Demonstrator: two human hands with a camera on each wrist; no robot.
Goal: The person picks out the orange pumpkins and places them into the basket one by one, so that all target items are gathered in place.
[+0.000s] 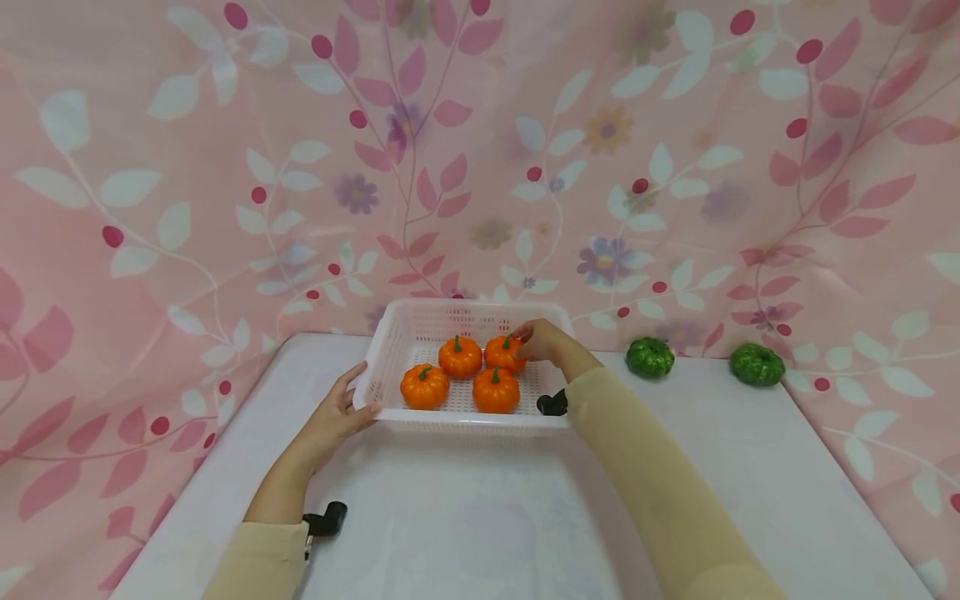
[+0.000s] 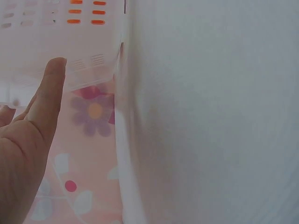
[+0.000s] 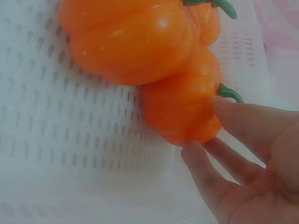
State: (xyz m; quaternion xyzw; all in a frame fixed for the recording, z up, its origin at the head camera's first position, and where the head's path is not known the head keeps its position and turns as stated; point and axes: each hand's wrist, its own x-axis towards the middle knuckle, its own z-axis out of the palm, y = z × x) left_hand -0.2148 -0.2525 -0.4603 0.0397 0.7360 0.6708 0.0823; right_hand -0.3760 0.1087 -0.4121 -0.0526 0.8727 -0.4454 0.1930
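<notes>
My right hand (image 1: 543,340) reaches over the right side of a white plastic basket (image 1: 480,419). Its thumb and fingers pinch an orange pumpkin (image 3: 182,100) with a green stem, the back right one of several in the basket. Another orange pumpkin (image 3: 131,39) sits right beside it in the right wrist view. My left hand (image 1: 330,429) touches the basket's front left corner with spread, fairly straight fingers. In the left wrist view its thumb (image 2: 53,88) lies against the basket's outer wall.
Two green pumpkins, a nearer-in one (image 1: 650,357) and an outer one (image 1: 757,364), stand at the back right of the white table (image 1: 480,517). A pink floral cloth (image 1: 480,167) hangs behind. Black wrist-worn pieces show at my left wrist (image 1: 326,521) and right wrist (image 1: 552,404).
</notes>
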